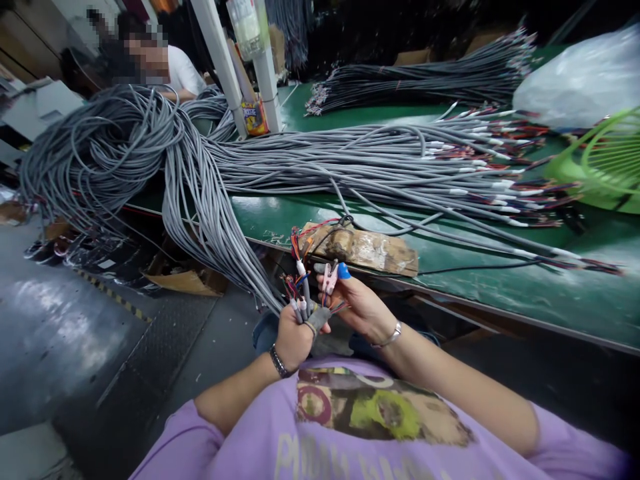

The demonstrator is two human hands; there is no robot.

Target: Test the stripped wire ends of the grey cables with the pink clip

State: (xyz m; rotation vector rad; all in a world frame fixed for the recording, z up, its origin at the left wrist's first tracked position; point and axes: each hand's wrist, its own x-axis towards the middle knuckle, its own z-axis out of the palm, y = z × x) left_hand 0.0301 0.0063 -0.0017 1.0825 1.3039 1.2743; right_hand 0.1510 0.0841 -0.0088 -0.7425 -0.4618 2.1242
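Observation:
My left hand (293, 337) is closed around the ends of several grey cables (302, 303), their coloured inner wires (295, 250) sticking up above the fist. My right hand (357, 303) sits just to the right, fingers pinched on the wire ends, with a blue cap (343, 271) on one fingertip and pinkish finger guards (329, 277) on others. The grey cables run from my left hand up and left over the edge of the green table (280, 217).
A big heap of grey cables (115, 143) drapes over the table's left end. More cable bundles (425, 73) lie at the back. A taped brown pad (370, 248) sits on the table edge. A green basket (607, 160), white bag (585, 77) and another person (175, 67) are nearby.

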